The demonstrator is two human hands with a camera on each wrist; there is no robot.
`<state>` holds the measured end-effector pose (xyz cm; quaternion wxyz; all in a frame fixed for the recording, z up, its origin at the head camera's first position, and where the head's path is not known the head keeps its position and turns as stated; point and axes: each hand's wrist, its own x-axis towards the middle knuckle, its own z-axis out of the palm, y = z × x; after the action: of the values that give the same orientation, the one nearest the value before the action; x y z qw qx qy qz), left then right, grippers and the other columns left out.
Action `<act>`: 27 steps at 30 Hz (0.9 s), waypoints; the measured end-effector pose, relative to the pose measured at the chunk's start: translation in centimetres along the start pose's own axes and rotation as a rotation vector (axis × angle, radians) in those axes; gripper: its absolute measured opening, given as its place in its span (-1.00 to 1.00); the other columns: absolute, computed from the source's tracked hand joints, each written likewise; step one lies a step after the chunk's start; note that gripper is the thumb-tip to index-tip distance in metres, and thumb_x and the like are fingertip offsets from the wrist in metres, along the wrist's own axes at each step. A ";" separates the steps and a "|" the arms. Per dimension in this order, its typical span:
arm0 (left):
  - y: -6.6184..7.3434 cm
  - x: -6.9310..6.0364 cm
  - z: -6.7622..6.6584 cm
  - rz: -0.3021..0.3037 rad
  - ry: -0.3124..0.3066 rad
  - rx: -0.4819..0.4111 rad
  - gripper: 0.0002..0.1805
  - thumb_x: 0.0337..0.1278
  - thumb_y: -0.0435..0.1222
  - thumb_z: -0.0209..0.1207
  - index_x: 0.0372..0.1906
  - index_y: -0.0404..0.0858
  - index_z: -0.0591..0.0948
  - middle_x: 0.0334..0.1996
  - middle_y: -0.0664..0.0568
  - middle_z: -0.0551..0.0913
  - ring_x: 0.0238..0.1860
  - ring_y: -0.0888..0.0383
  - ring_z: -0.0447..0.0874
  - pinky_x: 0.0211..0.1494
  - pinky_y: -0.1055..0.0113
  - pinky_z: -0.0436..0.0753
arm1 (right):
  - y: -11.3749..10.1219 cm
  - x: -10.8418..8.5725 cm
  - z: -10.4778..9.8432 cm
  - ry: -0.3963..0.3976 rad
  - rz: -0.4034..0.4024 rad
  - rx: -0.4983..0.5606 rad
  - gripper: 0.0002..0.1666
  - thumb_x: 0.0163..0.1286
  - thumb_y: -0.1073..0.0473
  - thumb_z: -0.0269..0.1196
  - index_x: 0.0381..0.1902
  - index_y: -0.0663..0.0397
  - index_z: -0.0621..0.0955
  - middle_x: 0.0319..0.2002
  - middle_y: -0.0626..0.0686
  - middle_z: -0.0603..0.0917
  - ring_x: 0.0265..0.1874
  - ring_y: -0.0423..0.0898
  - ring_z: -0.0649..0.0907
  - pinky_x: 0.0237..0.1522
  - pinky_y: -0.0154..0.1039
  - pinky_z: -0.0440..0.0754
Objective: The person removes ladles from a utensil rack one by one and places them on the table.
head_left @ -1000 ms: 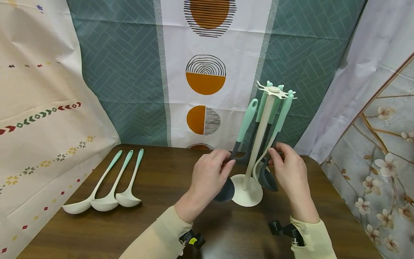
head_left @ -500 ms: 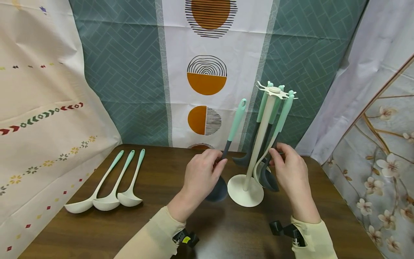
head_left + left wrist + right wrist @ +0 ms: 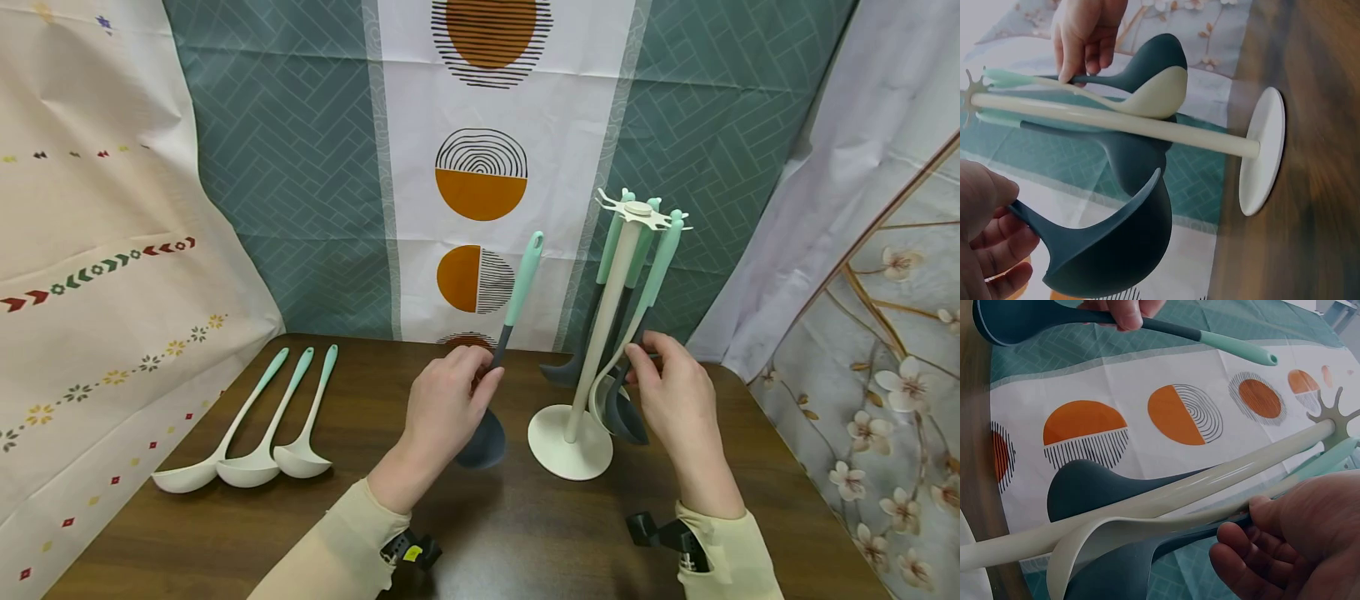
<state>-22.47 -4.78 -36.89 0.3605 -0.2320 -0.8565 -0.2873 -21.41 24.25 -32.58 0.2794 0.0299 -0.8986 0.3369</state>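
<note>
Ladle (image 3: 483, 443), dark with a green handle, is pinched at its neck between thumb and fingers of the left hand (image 3: 447, 393), apart from the stand (image 3: 604, 329) and to its left. Its long axis rises steeply, leaning right: the green end points up, the bowl down, above the table (image 3: 360, 542). The right hand (image 3: 677, 382) pinches the neck of a second ladle (image 3: 627, 418), also dark, its bowl low beside the stand's pole, its neck slanting up and right. Whether that thumb also touches the cream ladle (image 3: 1160, 94) alongside is hard to tell. Green handles (image 3: 663, 258) hang from the stand's top. Three white ladles (image 3: 247, 471) lie at far left, handles pointing away and slightly right, bowls nearer the person.
</note>
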 end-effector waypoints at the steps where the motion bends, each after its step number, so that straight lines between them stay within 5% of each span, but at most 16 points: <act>1: -0.2 -0.1 -0.1 -0.004 -0.001 0.002 -0.86 0.44 -0.24 0.48 -0.13 -0.19 0.74 -0.32 0.09 0.71 -0.42 0.13 0.56 -0.33 0.22 0.59 | 0.0 0.0 0.0 0.000 0.000 0.000 -0.75 0.75 0.10 0.24 0.05 0.18 0.70 -0.34 0.08 0.79 -0.29 0.11 0.79 -0.21 0.02 0.56; 27: -4.0 -1.4 -2.0 -0.083 -0.035 0.089 -0.84 0.41 -0.25 0.50 -0.20 -0.17 0.71 -0.41 0.14 0.65 -0.49 0.12 0.50 -0.39 0.19 0.55 | -0.1 -0.1 0.0 -0.032 0.022 0.009 -0.62 0.76 0.07 0.21 0.25 0.26 0.66 -0.26 0.15 0.81 -0.22 0.18 0.82 -0.08 0.22 0.61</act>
<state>-23.04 -9.25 -38.12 0.3433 -0.1852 -0.8835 -0.2594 -21.28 24.16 -32.54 0.2608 0.0266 -0.9018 0.3436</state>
